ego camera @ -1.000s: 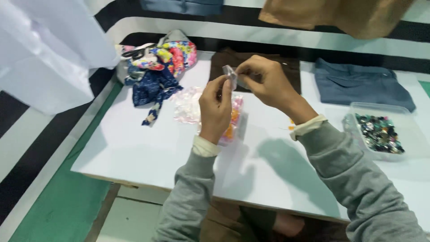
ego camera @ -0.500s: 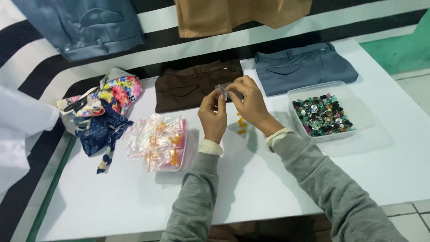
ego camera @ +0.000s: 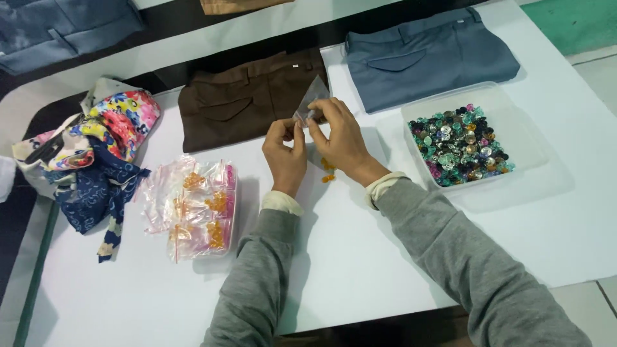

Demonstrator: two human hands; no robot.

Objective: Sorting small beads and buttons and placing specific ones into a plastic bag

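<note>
We are looking down at our two hands meeting above the white table (ego camera: 360, 270), just in front of the folded brown trousers (ego camera: 244, 96). Our left hand (ego camera: 286, 157) and right hand (ego camera: 340, 138) are both pinching a small clear plastic bag (ego camera: 313, 103) between thumb and fingertips; it is thin, see-through and slightly crumpled, with its top corner pointing up over the trousers. A few small orange beads (ego camera: 328, 170) are lying on the table right under our right hand. To our left a pile of clear bags with orange pieces (ego camera: 193, 209) is sitting in a tray, and to our right a clear tray of mixed coloured buttons (ego camera: 459, 144) is resting below folded blue-grey trousers (ego camera: 427, 54).
</note>
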